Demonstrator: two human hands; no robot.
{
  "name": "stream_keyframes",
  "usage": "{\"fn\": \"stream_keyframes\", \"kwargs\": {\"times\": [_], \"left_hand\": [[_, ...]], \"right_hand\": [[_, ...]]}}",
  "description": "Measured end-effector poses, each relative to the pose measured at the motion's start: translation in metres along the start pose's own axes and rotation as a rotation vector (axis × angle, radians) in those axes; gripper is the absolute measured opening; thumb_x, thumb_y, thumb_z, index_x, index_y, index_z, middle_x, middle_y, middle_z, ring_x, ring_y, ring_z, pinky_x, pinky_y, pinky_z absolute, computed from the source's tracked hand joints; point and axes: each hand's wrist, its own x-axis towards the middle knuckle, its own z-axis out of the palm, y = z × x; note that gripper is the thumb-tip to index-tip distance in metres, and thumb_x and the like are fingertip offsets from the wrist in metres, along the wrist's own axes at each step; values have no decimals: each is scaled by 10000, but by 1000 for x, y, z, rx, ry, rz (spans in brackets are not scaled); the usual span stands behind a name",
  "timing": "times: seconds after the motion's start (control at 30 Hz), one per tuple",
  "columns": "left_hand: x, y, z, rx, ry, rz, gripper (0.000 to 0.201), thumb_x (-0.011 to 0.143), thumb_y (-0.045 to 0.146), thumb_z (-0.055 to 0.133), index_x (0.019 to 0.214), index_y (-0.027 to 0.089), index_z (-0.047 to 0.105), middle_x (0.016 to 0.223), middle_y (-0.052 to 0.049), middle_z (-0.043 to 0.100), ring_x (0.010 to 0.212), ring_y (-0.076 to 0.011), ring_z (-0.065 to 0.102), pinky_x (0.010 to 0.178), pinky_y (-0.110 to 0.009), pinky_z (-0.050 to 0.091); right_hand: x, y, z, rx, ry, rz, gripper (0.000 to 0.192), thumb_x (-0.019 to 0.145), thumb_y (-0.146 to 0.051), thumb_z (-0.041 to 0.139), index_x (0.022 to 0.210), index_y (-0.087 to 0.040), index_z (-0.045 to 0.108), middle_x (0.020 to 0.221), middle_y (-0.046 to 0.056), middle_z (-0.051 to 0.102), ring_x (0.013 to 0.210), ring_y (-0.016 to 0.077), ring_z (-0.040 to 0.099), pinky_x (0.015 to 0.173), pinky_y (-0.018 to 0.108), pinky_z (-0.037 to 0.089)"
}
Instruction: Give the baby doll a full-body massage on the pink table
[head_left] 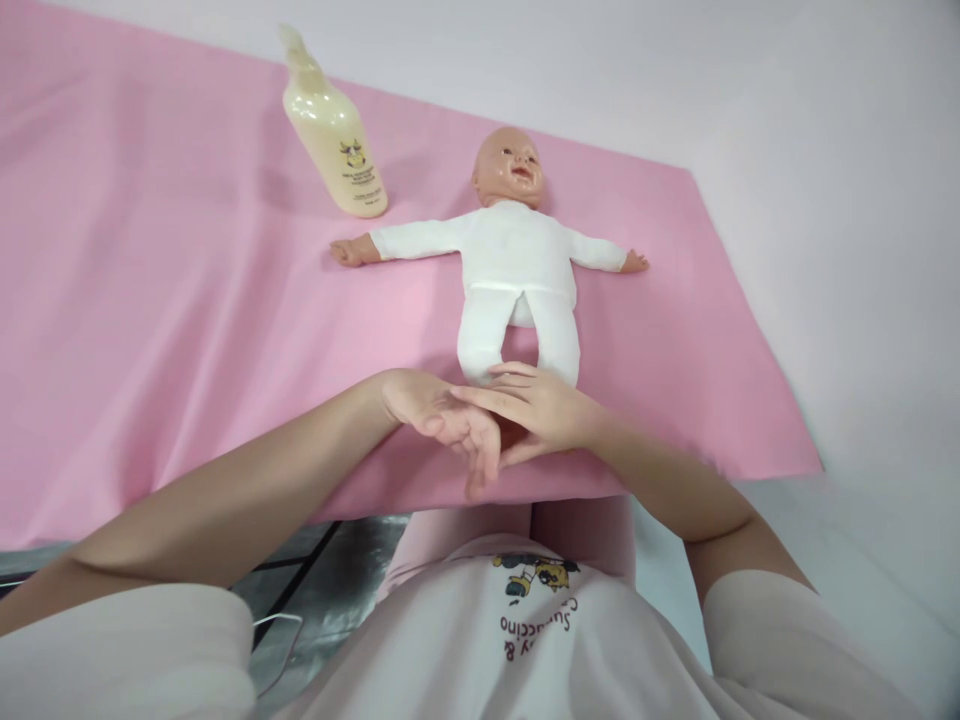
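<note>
So both hands are pressed together right at the near edge of the pink cloth (pixel 150 300), just below the doll's feet. The left hand (pixel 439 415) is palm up with its fingers loosely spread and pointing toward the person, and the right hand (pixel 536 410) lies flat across it, fingers straight and reaching over to the left. Neither one is gripping anything as far as I can see, they're just open palms laid on each other, though whatever might be between the palms is hidden. The right hand's fingertips sit just at the bottom of the doll's legs, can't tell if they're actually touching. The baby doll (pixel 514 265) is lying on its back in a white suit, arms stretched straight out to both sides, head pointing away from the person. Up and to the left of its head stands a cream-coloured bottle (pixel 334 130) with a small cow picture on the label, near the doll's outstretched hand but not touching it. The person's pale pink shirt (pixel 525 640) with a cartoon print fills the bottom of the view.
</note>
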Motion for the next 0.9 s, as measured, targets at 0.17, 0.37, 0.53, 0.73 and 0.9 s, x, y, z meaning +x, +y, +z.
{"fn": "stream_keyframes", "kwargs": {"times": [0.17,0.37,0.53,0.73,0.9], "left_hand": [[0,-12,-3,-131,193,190,593,633,674,778,919,163,687,898,-98,709,879,-240,650,871,-322,547],[5,-14,1,-352,529,577,402,766,526,698,801,134,622,768,-61,605,743,-177,576,748,-293,537],[8,-4,6,-546,775,705,285,881,406,547,735,161,548,731,-63,568,713,-207,602,865,-412,537],[10,1,8,-658,862,750,201,879,277,517,711,167,533,675,-38,533,633,-188,596,780,-383,563],[13,2,9,-672,902,808,207,880,198,509,675,168,509,633,-18,505,562,-147,567,693,-311,554]], "right_hand": [[-3,7,-4,-10,67,29,709,946,-647,491,1432,-131,504,1136,142,729,1080,265,659,1067,493,479],[-2,5,-20,-41,220,235,560,996,-577,408,1292,-143,602,1159,142,698,1118,271,623,1103,504,433],[-2,2,-17,-80,341,746,484,988,-501,451,1369,-212,527,1544,151,414,1482,350,312,1201,639,246],[-7,14,-7,64,311,996,702,859,-348,664,1480,-249,351,1654,155,133,1557,395,126,1178,678,282],[-3,9,-20,159,386,991,776,733,-59,606,1457,-204,367,1642,185,98,1565,350,129,1227,580,274]]}}
